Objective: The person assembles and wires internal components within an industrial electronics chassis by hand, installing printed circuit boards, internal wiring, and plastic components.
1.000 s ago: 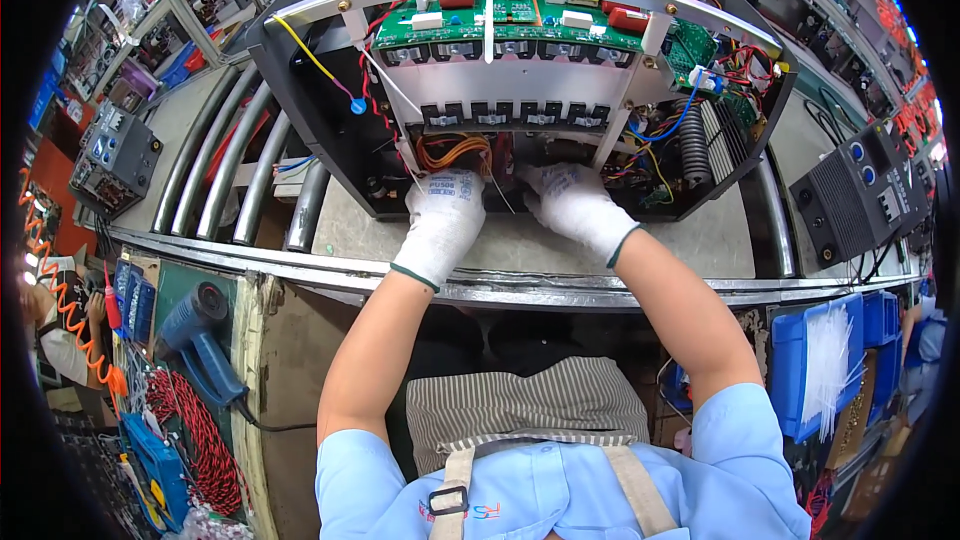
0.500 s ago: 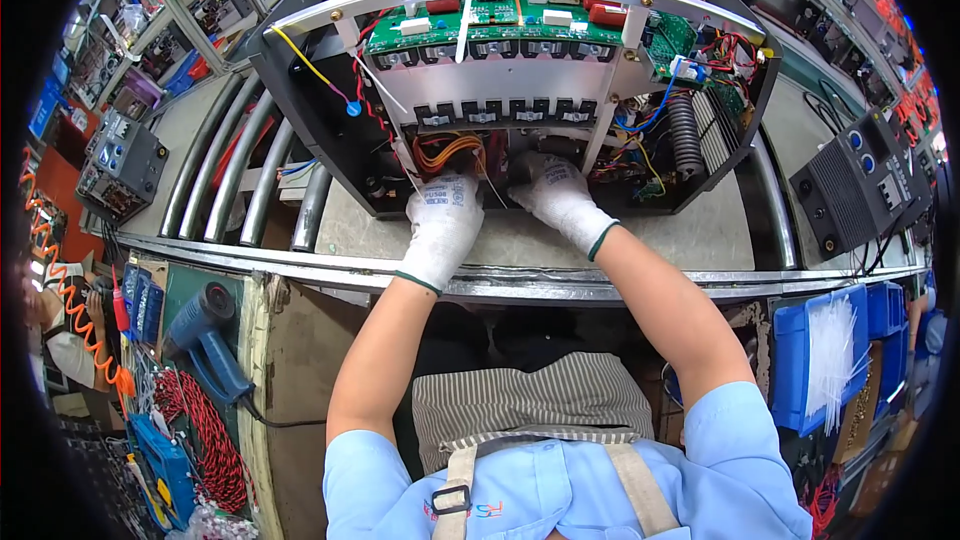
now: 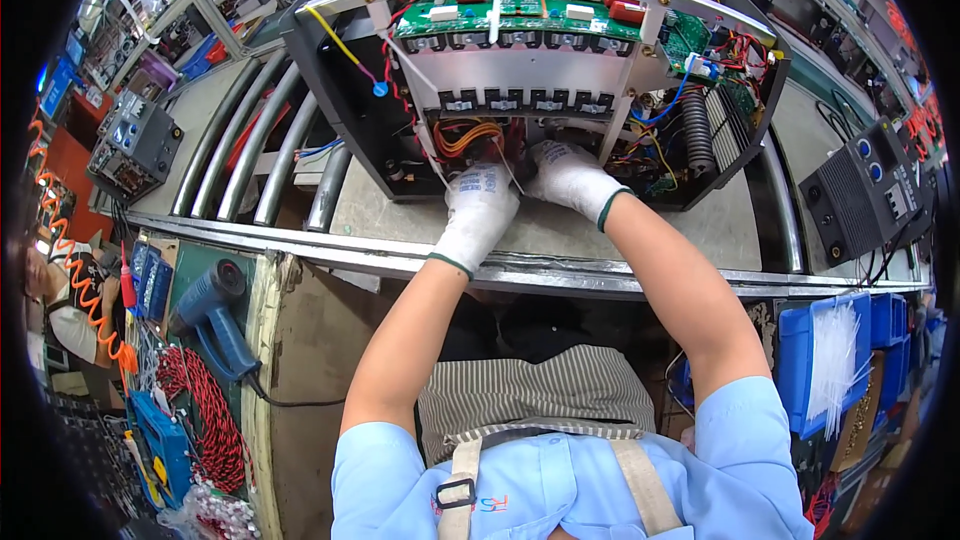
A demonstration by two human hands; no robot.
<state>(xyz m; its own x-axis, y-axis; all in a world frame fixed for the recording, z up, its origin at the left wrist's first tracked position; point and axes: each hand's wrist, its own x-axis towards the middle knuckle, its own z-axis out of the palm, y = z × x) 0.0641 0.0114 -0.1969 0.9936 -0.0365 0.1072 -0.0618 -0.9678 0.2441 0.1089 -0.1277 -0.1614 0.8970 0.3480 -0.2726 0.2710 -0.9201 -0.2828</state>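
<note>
An electrical machine with its side uncovered [image 3: 365, 130] stands upright on the bench in front of me. Along its upper part runs a green circuit board [image 3: 520, 8], above a silver heatsink plate [image 3: 540, 68]. Both my hands wear white gloves and reach into its lower opening. My left hand [image 3: 482, 202] is beside a bundle of orange wires [image 3: 472, 138], back of the hand up. My right hand [image 3: 572, 180] reaches in just right of it, close to the left one. The fingers of both hands are hidden inside the machine, so what they touch does not show.
Metal rollers [image 3: 262, 155] lie left of the machine. Grey finished units stand at the left [image 3: 135, 145] and right [image 3: 868, 190]. A blue heat gun [image 3: 215, 320] and red-black twisted wires [image 3: 205, 420] lie at the lower left. At the lower right, a blue bin [image 3: 800, 360] holds white cable ties.
The whole view has shifted, so the machine sits further right in the picture. My left hand has come closer to the right one. Both hands stay inside the lower opening.
</note>
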